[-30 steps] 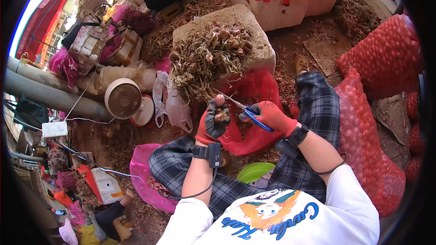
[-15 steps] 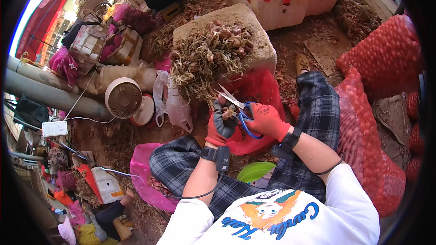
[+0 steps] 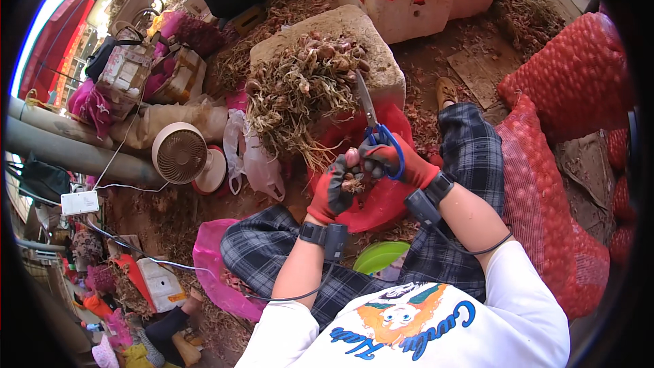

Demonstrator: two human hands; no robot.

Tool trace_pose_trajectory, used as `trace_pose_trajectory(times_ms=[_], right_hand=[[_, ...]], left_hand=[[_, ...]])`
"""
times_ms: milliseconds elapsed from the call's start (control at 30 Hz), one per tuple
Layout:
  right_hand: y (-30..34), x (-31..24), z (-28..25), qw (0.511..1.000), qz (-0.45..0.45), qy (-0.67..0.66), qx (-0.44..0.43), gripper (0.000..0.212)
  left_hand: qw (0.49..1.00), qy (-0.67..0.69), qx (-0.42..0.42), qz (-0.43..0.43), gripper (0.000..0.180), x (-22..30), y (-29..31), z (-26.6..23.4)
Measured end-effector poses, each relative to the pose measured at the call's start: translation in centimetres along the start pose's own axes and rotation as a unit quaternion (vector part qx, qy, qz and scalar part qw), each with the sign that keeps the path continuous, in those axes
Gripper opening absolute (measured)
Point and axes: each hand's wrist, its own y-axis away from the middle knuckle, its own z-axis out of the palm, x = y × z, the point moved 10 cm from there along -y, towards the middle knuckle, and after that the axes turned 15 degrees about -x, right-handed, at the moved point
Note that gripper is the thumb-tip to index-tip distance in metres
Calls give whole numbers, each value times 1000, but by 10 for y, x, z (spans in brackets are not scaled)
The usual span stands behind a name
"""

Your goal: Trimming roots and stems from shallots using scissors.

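Trimming shallots over the red basin [image 3: 402, 194].
Left hand [image 3: 334, 187] clasps a shallot bulb [image 3: 352, 158]; right hand [image 3: 395, 160] grips blue-handled scissors [image 3: 373, 119], blades up; next, line up the cut.

I see a cluster of small reddish-brown shallots [image 3: 351, 176] cupped against the left-hand fingers [image 3: 338, 178], and blue-handled scissors [image 3: 374, 123] looped over the right-hand fingers [image 3: 383, 157], blades shut, pointing up and away.

Red-and-black gloves [image 3: 334, 191], blue-handled scissors [image 3: 379, 135], red basin [image 3: 381, 197], dark plaid trousers [image 3: 470, 157], red mesh sacks [image 3: 565, 163] at right, lime-green bowl [image 3: 379, 256] near, white fan [image 3: 180, 153] left.
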Motion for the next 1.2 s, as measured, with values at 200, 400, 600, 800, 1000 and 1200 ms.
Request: trace_pose_trajectory(times_ms=[200, 400, 600, 800, 1000, 1200], right_hand=[[-11, 10, 1, 983, -10, 178, -44, 22], [-4, 10, -29, 992, -20, 106, 58, 21], [-5, 2, -15, 998, 29, 1, 61, 23], [0, 17, 1, 999, 24, -27, 8, 19], [-10, 32, 41, 983, 43, -159, -78, 17], [-7, 35, 10, 989, -13, -145, 19, 14]], left_hand=[[988, 128, -32, -77, 29, -5, 26, 3], [977, 81, 178, 81, 24, 109, 138, -14], [824, -280, 490, -55, 23, 171, 381, -95], [910, -24, 342, 232, 32, 169, 289, -85], [980, 52, 64, 180, 34, 115, 93, -40], [991, -74, 73, 87, 32, 42, 19, 0]])
